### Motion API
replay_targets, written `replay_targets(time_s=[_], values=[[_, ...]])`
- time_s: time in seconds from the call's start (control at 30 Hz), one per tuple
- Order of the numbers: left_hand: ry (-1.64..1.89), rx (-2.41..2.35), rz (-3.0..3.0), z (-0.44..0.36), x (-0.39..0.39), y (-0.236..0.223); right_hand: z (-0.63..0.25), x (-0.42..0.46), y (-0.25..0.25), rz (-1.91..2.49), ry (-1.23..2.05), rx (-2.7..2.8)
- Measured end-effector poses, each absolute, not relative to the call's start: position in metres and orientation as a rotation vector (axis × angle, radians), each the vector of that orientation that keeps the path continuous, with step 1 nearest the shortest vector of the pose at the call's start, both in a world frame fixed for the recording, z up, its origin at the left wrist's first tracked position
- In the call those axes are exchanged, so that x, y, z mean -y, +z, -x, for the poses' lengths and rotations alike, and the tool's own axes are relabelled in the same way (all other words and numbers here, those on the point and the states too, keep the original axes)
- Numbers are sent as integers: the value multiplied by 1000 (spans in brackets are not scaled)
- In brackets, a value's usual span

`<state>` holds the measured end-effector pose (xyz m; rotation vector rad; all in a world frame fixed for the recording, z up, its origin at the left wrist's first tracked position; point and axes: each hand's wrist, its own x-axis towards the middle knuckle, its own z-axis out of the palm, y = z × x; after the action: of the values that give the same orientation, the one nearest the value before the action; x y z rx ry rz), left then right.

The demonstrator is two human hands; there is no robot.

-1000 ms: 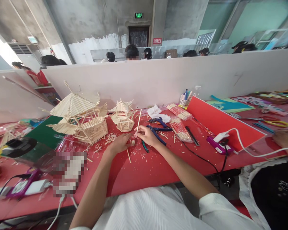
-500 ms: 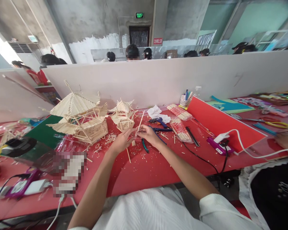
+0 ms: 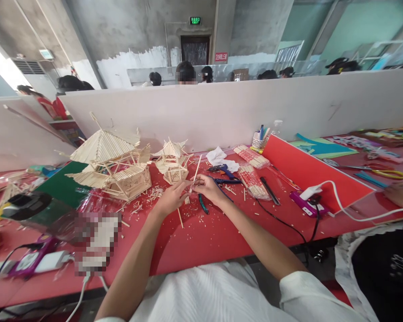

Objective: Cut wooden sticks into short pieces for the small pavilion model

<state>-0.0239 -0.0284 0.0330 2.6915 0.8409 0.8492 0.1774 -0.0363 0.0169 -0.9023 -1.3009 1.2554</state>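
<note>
My right hand [image 3: 208, 188] pinches a thin wooden stick [image 3: 197, 168], which slants upward between my two hands. My left hand [image 3: 172, 197] is beside its lower end, fingers closed together; what they hold there is hidden. On the table just below, another wooden stick [image 3: 180, 218] lies near a few short cut pieces [image 3: 187, 201]. Teal-handled pliers [image 3: 203, 204] lie partly under my right hand. Straight behind my hands stands a small stick-built pavilion [image 3: 172, 167], with a larger stick pavilion [image 3: 112, 165] to its left.
A blue glue gun [image 3: 225, 171], bundles of sticks in wrappers [image 3: 253, 181] and a black cutter [image 3: 270, 191] lie to the right. A red board [image 3: 309, 174] stands beyond a purple power strip [image 3: 309, 205]. At left are a dark-lidded bottle [image 3: 47, 214] and another power strip [image 3: 33, 256].
The fingers of my left hand have moved slightly closer to the stick and my right hand. The stick keeps almost the same slant; the tabletop things stay put.
</note>
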Motion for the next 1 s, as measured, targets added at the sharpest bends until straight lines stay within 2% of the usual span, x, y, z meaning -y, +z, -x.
replay_targets(time_s=[0.27,0.63,1.0], values=[[848,-829,-2745,24,26,29,-177,36,18,893,1282,1317],[985,-1031,-2674,23,31,34,-176,37,21,866,1324,1023],[1059,-923,-2712,18,30,30,-176,36,18,806,1432,928]])
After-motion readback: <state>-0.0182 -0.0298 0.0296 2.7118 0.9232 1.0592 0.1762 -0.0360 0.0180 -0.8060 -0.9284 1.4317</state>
